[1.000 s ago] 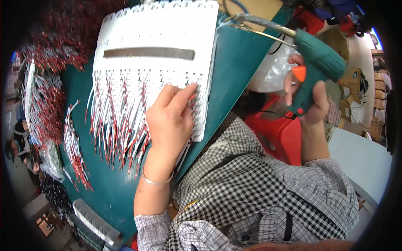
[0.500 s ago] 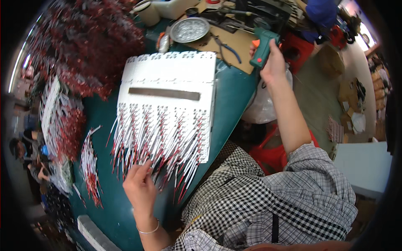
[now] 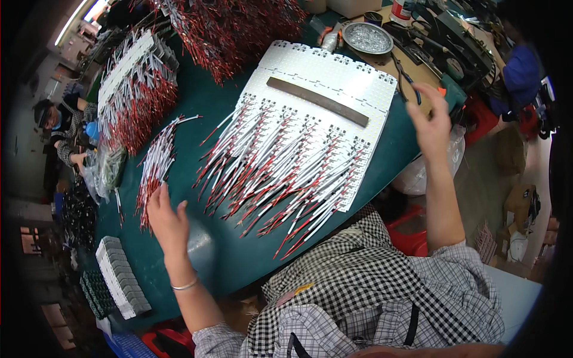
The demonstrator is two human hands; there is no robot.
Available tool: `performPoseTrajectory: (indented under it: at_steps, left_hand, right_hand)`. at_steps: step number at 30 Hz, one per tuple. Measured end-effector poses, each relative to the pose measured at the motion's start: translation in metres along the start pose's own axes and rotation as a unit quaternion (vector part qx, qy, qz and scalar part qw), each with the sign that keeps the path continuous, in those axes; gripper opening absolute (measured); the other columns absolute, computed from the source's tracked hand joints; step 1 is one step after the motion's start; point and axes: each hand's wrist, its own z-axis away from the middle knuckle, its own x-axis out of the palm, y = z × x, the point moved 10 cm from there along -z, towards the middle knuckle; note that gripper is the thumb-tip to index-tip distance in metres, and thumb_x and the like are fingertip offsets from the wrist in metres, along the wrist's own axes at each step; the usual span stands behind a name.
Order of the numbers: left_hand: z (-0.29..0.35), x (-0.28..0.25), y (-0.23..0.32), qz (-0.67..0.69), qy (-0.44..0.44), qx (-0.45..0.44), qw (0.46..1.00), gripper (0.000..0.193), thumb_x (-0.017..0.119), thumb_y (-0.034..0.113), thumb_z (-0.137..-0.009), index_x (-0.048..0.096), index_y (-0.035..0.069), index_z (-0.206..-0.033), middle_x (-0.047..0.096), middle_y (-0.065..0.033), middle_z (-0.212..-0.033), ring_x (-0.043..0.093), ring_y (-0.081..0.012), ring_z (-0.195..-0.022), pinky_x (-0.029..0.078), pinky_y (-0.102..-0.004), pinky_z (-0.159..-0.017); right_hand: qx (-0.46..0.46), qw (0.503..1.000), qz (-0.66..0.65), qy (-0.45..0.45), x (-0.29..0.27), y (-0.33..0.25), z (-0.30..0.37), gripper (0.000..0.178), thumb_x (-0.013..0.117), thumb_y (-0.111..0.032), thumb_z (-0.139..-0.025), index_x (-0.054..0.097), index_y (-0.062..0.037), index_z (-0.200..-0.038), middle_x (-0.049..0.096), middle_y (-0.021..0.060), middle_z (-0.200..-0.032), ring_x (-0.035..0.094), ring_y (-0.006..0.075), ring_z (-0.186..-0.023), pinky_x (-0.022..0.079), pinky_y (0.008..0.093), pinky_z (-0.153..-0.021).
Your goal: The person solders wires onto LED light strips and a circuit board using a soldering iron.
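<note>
My left hand (image 3: 169,222) lies over the lower end of a loose bundle of red and white wires (image 3: 160,152), its fingers stretched out and the thumb apart. Whether the fingertips touch the wires I cannot tell. My right hand (image 3: 434,126) is raised with fingers spread and nothing in it. Just beyond it, a green pistol-shaped tool (image 3: 454,92) rests at the table's right edge. Between my hands lie white circuit boards (image 3: 310,77) with rows of red and white wires (image 3: 286,173) fanned toward me. A dark metal bar (image 3: 316,101) lies across the boards.
Pliers (image 3: 403,73) and a round metal dish (image 3: 367,38) lie at the back right. A big heap of red wires (image 3: 233,30) and a stack of wired boards (image 3: 134,89) stand at the far left. Grey-white strips (image 3: 119,277) lie front left. A co-worker (image 3: 59,122) is beyond.
My right hand has let go of the green tool, which now rests at the table's edge. My left hand has moved left from the boards' wires to the loose bundle. The view has shifted.
</note>
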Motion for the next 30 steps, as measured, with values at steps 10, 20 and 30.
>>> performPoseTrajectory:
  at_steps: [10,20,30]
  left_hand:
    - [0.031,-0.034,0.314,0.441,-0.13,0.281,0.842,0.044,0.073,0.005,-0.07,0.061,0.004,-0.113,0.061,-0.0154,-0.107,0.06,-0.0324,-0.092,0.05,-0.0387,-0.077]
    - [0.078,-0.001,0.33,0.566,-0.374,0.188,0.71,0.028,0.068,0.005,-0.081,0.065,0.004,-0.109,0.065,-0.0132,-0.1,0.064,-0.0258,-0.072,0.051,-0.0306,-0.063]
    - [0.03,-0.042,0.321,0.546,-0.12,0.246,0.792,0.035,0.071,-0.001,-0.073,0.064,0.002,-0.107,0.063,-0.0121,-0.101,0.061,-0.0291,-0.088,0.05,-0.0352,-0.074]
  right_hand:
    - [-0.188,0.951,0.128,-0.211,0.138,-0.09,-0.002,0.03,0.072,-0.029,-0.074,0.057,-0.0039,-0.082,0.056,0.0115,-0.085,0.053,0.0288,-0.087,0.041,0.0386,-0.076]
    - [-0.059,0.989,0.129,-0.05,0.072,-0.007,-0.102,0.027,0.068,-0.028,-0.08,0.06,-0.0022,-0.084,0.059,0.0159,-0.093,0.056,0.0338,-0.094,0.044,0.0437,-0.081]
    - [0.027,0.97,0.232,-0.067,0.088,0.067,-0.134,0.031,0.071,-0.026,-0.079,0.062,-0.0042,-0.098,0.058,0.013,-0.105,0.053,0.03,-0.105,0.043,0.0438,-0.087]
